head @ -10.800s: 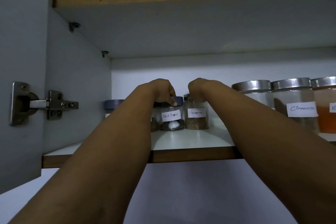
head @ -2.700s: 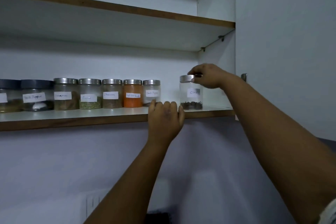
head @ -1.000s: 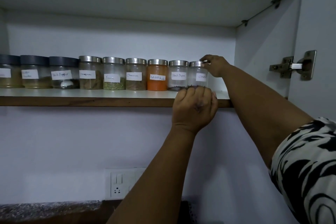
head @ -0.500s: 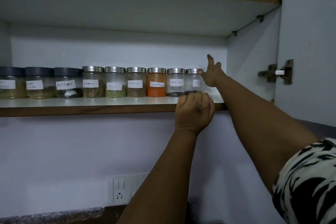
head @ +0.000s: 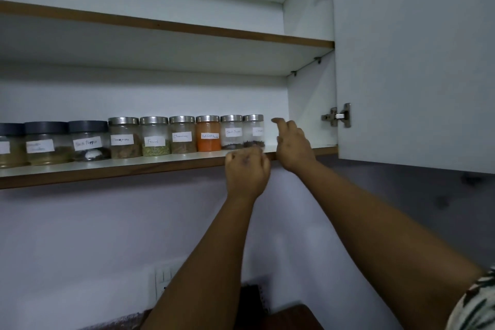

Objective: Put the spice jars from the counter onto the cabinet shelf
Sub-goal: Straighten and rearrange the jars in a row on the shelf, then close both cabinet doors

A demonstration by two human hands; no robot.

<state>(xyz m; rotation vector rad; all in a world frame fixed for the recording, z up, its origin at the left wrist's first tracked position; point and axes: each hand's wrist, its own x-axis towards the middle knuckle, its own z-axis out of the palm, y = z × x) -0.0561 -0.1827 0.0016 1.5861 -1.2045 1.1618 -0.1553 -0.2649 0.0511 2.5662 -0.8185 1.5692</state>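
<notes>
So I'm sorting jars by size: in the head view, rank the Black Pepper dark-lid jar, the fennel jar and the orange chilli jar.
1. Black Pepper dark-lid jar
2. Fennel jar
3. Orange chilli jar

Wide-angle distortion makes true sizes unsure.

right hand (head: 293, 146): off last jar's (head: 253, 131) lid, now beside it | left hand (head: 247, 171): dropped below shelf edge (head: 107, 171)

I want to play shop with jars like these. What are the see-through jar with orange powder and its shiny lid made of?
The clear jar of orange powder looks like glass or clear plastic. Its silver lid looks like brushed metal, with a dull sheen.
</notes>
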